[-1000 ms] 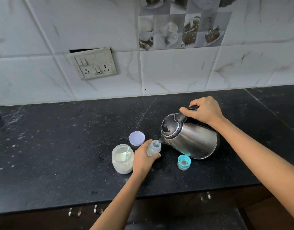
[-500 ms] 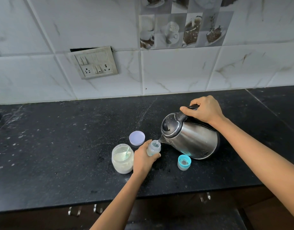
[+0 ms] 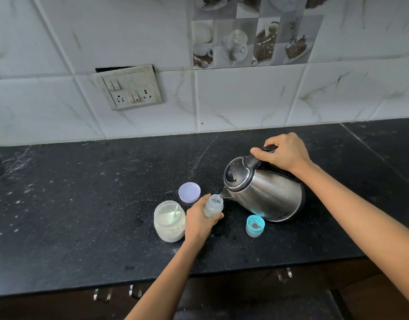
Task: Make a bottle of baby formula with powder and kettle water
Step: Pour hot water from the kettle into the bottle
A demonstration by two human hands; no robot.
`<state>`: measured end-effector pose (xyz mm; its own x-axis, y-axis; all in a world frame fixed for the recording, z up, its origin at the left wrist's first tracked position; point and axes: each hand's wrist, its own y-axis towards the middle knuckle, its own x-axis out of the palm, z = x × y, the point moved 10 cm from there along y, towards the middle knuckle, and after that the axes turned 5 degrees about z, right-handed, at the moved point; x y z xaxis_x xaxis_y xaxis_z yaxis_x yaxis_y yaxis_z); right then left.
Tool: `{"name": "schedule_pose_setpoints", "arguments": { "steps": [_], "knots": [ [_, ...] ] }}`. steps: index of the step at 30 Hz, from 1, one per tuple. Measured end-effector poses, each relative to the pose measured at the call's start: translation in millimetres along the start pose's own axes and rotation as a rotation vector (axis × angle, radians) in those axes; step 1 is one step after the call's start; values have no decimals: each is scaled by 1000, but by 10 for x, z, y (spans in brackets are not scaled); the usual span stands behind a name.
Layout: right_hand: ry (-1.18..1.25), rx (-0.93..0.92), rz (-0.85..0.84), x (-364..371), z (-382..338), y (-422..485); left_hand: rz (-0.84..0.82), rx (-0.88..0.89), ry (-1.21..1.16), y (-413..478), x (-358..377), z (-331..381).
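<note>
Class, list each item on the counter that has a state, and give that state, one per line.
Baby bottle: uncapped, upright, gripped by left hand.
Kettle: tilted by right hand, lid closed, spout at bottle mouth.
Powder jar: open, scoop inside.
Lilac lid: off, lying on countertop.
Teal bottle cap: off, standing on countertop.

Bottle (image 3: 213,205) in left grip (image 3: 198,221), jar (image 3: 168,224) just left, lid (image 3: 189,191) behind, cap (image 3: 255,225) right, kettle (image 3: 268,192) under right grip (image 3: 283,153), spout at bottle mouth

Powder jar (image 3: 169,221), lid (image 3: 189,192) and cap (image 3: 255,225) crowd the bottle (image 3: 213,205); countertop (image 3: 72,204) leftward lies open.
</note>
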<state>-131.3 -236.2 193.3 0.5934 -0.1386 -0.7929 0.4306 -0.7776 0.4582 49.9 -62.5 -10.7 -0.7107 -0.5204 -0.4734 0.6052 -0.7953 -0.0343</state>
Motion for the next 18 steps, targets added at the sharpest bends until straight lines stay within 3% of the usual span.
{"name": "schedule_pose_setpoints", "arguments": {
  "steps": [18],
  "knots": [
    [13, -11, -16, 22, -37, -2, 13, -10, -3, -23, -15, -16]
  ]
}}
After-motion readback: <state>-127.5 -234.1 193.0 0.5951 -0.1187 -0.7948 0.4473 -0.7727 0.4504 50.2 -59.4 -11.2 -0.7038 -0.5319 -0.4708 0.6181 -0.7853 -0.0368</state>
